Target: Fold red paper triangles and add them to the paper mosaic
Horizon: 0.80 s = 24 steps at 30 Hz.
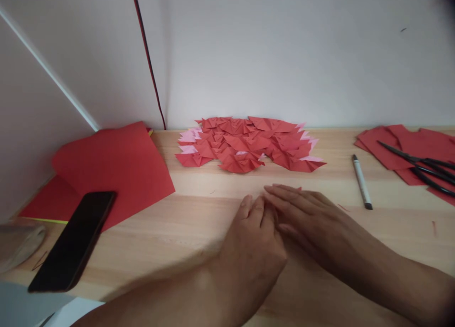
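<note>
Both my hands rest together on the wooden table (185, 232) near its front middle. My right hand (305, 213) lies flat with its fingers stretched out and pressed down; a sliver of red paper (299, 188) shows at its far edge. My left hand (254, 241) sits beside it, fingers curled and touching the right fingers. What lies under the hands is mostly hidden. Behind them, against the wall, is a pile of folded red and pink paper pieces (249, 144).
A large red paper sheet (117, 166) lies at the left with a black phone (74, 239) on its corner. A white marker (361, 181) lies to the right. Black scissors (423, 168) rest on red sheets (391, 144) at the far right. A red cable (149, 61) runs down the wall.
</note>
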Motion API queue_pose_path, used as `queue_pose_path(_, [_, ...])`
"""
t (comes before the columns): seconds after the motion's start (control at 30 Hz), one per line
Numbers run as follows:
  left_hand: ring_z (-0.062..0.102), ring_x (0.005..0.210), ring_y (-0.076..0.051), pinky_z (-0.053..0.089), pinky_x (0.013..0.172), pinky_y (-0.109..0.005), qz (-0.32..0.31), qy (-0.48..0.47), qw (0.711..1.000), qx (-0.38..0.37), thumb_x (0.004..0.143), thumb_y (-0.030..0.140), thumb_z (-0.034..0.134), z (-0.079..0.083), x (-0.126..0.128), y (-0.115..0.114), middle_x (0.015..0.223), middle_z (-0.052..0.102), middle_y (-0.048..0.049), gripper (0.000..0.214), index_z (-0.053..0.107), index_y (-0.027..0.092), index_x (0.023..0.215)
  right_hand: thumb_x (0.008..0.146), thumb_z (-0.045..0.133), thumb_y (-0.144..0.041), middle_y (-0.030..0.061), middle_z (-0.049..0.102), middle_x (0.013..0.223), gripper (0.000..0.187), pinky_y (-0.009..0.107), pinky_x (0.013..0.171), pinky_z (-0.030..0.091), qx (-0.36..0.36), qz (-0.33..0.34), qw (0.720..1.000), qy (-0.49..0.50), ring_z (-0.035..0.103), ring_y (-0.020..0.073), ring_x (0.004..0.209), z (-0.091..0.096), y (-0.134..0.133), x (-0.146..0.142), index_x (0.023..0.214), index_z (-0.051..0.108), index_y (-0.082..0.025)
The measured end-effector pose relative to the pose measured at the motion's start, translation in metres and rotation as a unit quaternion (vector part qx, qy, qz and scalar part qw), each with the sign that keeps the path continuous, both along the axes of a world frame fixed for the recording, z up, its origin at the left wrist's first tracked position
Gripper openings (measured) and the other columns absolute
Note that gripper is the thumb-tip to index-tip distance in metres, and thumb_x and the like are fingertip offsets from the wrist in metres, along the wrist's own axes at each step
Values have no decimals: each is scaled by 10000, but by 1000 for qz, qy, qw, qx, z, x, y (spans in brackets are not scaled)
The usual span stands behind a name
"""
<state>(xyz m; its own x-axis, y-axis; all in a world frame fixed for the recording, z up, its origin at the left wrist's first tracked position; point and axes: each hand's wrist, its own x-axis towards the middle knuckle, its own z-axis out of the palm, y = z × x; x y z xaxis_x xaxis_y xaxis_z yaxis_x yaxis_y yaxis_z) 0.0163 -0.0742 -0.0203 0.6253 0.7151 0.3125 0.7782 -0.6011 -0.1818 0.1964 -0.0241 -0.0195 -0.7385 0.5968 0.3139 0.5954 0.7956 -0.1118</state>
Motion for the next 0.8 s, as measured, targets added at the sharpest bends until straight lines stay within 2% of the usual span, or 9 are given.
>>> queue_pose_path(0.1, [591, 1190, -271, 406, 1088, -448, 9, 7, 1000, -13, 941, 205, 510, -1, -1, 1, 1250, 668, -143, 318, 674, 78, 1183, 973, 457, -293, 157, 547, 1439, 498, 476, 979, 525, 2, 17, 999, -37, 550, 278, 1286, 3, -18, 6, 1431, 431, -98])
queue_pose_path(0.23, [590, 1172, -267, 403, 1087, -453, 15, 15, 999, -36, 928, 216, 539, 1, 0, 2, 1212, 680, -130, 315, 667, 84, 1185, 935, 518, -306, 130, 471, 1503, 671, 466, 1035, 496, -11, 28, 998, -56, 484, 267, 1355, -6, -33, 18, 1536, 281, -123])
queue_pose_path(0.33, [565, 1215, -276, 385, 1098, -472, 18, 34, 997, -65, 929, 209, 535, 3, -1, 3, 1253, 658, -137, 308, 666, 94, 1183, 939, 520, -316, 132, 426, 1529, 806, 481, 1055, 470, 8, 31, 997, -64, 456, 275, 1375, -17, -34, 24, 1587, 75, -139])
queue_pose_path(0.47, [512, 1292, -307, 364, 1112, -502, 14, 35, 994, -106, 972, 223, 453, 2, -6, 2, 1350, 606, -131, 378, 599, 73, 1287, 969, 480, -338, 105, 417, 1538, 816, 476, 1089, 417, 23, 30, 997, -63, 448, 252, 1382, -26, -28, 25, 1583, -36, -187])
queue_pose_path(0.57, [443, 1363, -302, 336, 1137, -500, 25, 17, 993, -116, 1014, 238, 354, -4, -11, -2, 1449, 530, -86, 429, 512, 95, 1386, 985, 454, -362, 77, 434, 1530, 768, 450, 1077, 416, 9, 18, 998, -63, 468, 236, 1368, -27, -25, 25, 1584, -6, -223])
queue_pose_path(0.63, [397, 1399, -306, 312, 1150, -515, 37, 13, 993, -113, 1032, 255, 293, -9, -13, -5, 1489, 487, -69, 451, 472, 117, 1422, 994, 429, -390, 63, 440, 1526, 697, 452, 1082, 404, -3, 9, 998, -70, 470, 238, 1365, -27, -24, 25, 1584, 93, -233])
queue_pose_path(0.73, [365, 1421, -299, 307, 1150, -525, 55, -2, 993, -104, 1042, 277, 251, -14, -14, -10, 1508, 465, -60, 469, 440, 137, 1448, 998, 396, -429, 68, 447, 1518, 611, 467, 1099, 380, -10, -8, 997, -80, 456, 253, 1375, -27, -26, 23, 1550, 284, -192])
queue_pose_path(0.8, [363, 1422, -298, 305, 1152, -529, 57, -12, 994, -97, 1043, 284, 247, -17, -15, -12, 1504, 470, -58, 468, 451, 143, 1440, 1000, 376, -437, 74, 441, 1520, 590, 472, 1108, 370, -17, -16, 996, -85, 437, 256, 1389, -27, -27, 22, 1524, 348, -169])
